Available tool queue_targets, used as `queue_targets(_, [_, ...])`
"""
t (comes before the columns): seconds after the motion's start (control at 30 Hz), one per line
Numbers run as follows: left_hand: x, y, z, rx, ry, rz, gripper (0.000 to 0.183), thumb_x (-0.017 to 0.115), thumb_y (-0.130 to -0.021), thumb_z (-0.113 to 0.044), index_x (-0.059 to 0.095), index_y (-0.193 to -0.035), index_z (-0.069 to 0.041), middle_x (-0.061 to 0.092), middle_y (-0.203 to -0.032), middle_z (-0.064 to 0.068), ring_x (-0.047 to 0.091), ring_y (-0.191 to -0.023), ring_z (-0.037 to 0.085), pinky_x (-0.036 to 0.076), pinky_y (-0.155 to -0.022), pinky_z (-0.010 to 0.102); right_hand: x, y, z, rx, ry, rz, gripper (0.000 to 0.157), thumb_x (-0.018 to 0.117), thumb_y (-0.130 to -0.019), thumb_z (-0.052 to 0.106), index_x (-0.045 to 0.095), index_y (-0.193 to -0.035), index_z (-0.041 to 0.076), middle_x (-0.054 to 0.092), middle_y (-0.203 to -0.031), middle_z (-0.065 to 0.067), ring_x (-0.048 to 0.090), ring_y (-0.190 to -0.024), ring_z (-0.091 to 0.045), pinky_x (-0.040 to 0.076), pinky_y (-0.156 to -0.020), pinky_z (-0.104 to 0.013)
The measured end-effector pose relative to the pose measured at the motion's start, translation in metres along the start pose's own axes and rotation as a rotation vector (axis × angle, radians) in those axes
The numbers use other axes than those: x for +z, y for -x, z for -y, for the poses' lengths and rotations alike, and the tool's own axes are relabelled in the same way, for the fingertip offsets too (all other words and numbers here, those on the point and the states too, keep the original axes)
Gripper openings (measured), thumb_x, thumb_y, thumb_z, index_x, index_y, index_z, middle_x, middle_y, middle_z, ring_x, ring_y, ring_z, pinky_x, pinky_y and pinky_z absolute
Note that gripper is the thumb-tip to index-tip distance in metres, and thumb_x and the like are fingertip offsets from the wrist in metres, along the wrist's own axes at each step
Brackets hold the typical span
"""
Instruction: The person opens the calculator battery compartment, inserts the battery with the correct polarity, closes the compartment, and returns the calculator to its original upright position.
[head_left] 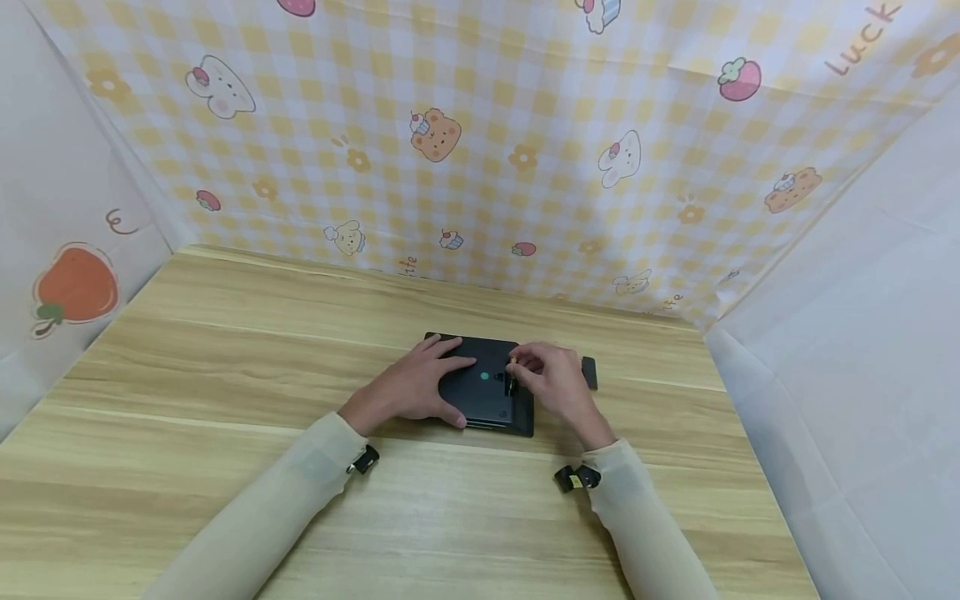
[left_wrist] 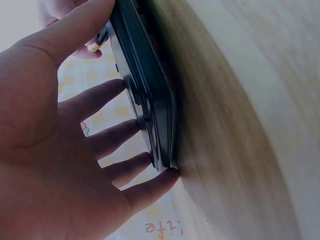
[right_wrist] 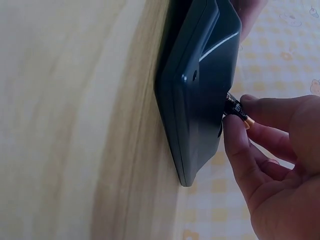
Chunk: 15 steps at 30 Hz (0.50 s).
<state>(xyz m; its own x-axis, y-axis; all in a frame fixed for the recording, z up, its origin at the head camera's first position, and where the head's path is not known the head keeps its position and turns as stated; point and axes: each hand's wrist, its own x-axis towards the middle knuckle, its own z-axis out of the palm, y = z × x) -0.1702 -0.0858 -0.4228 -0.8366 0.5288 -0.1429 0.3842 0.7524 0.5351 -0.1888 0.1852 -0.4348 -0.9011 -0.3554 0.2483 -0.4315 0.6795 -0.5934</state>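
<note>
Perhaps blurred lettering (right_wrist: 235,105) on the battery (right_wrist: 238,109)

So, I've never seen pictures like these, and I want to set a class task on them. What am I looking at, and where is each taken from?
There's no robot: these are a person's left hand and right hand, both bare. The wide picture comes from a camera worn on the head; the two close-ups come from small black cameras, one on each wrist. On the wooden table lies a flat dark device, with a small dark piece beside the right hand. The left hand touches the device with spread fingers; the right pinches a battery.
</note>
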Motion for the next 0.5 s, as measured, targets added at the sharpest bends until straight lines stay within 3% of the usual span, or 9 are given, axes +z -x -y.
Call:
queue_targets(0.2, [0.0007,-0.0001,0.0009,0.002,-0.001,-0.002,0.097,0.094,-0.086,-0.051,0.053,-0.167,-0.019,0.027,-0.18,0.013,0.015,-0.167,0.044,0.029,-0.127,0.066,0.0007,0.0007,-0.0002,0.0,0.017,-0.003,0.013,0.078,-0.105,0.012,0.084,-0.114,0.004,0.081,-0.102,-0.006,0.078,-0.086,-0.019,0.065,-0.076,-0.039])
queue_targets(0.5, [0.0008,-0.0009,0.0012,-0.002,-0.006,0.006,0.097,0.094,-0.086,-0.052,0.052,-0.167,-0.02,0.026,-0.181,0.013,0.015,-0.167,0.044,0.028,-0.127,0.066,0.0026,0.0018,-0.004,-0.071,0.058,-0.038,0.013,0.077,-0.105,0.009,0.086,-0.113,0.005,0.077,-0.105,-0.008,0.073,-0.084,-0.02,0.062,-0.072,-0.037])
